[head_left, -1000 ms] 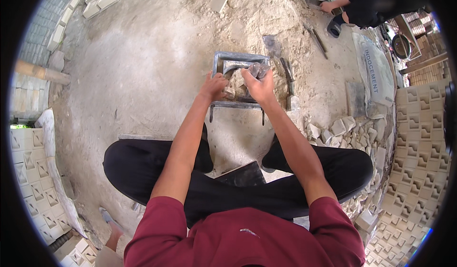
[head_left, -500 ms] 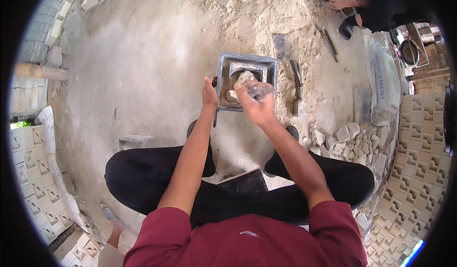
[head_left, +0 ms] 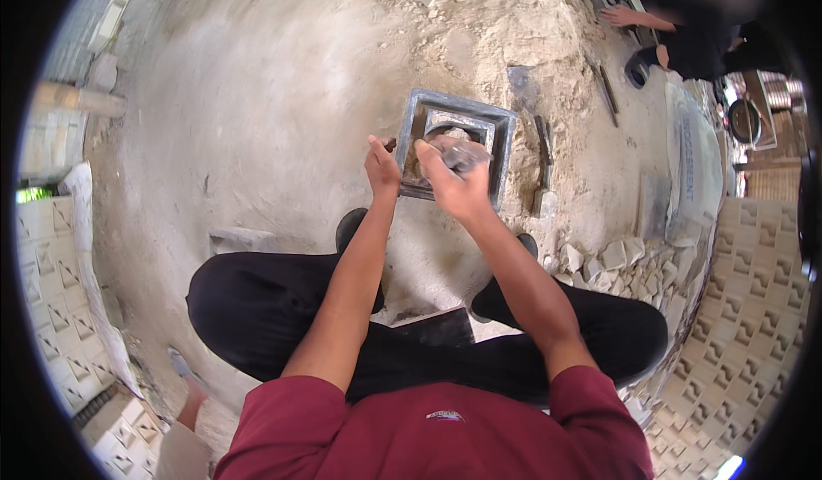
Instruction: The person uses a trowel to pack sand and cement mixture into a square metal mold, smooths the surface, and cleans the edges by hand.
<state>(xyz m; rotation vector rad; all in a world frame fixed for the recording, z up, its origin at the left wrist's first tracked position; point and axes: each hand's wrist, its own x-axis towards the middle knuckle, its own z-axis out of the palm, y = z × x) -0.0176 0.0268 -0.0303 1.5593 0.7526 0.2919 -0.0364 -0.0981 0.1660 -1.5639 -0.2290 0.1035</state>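
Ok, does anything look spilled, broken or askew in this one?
Yes, mildly. Pale powder lies loose across the floor beyond and right of the dark frame, possibly spilled. Jagged pale chunks lie piled near the right knee, looking broken, unlike the neatly stacked blocks at far right. The frame also sits slightly turned clockwise.

"Where is there a way in?"
"From the left: the floor [head_left: 231, 129] lies open as far as the left grip [head_left: 383, 168], which sits at the left side of the square frame [head_left: 464, 102]."
"And inside the frame?"
"The right grip [head_left: 455, 176] covers much of the middle."
"From the right?"
"Tighter. A dark tool [head_left: 544, 142] lies near the frame, the pale powder heap [head_left: 479, 35] spreads beyond, and broken stones [head_left: 612, 262] lie near the right knee [head_left: 629, 321]."
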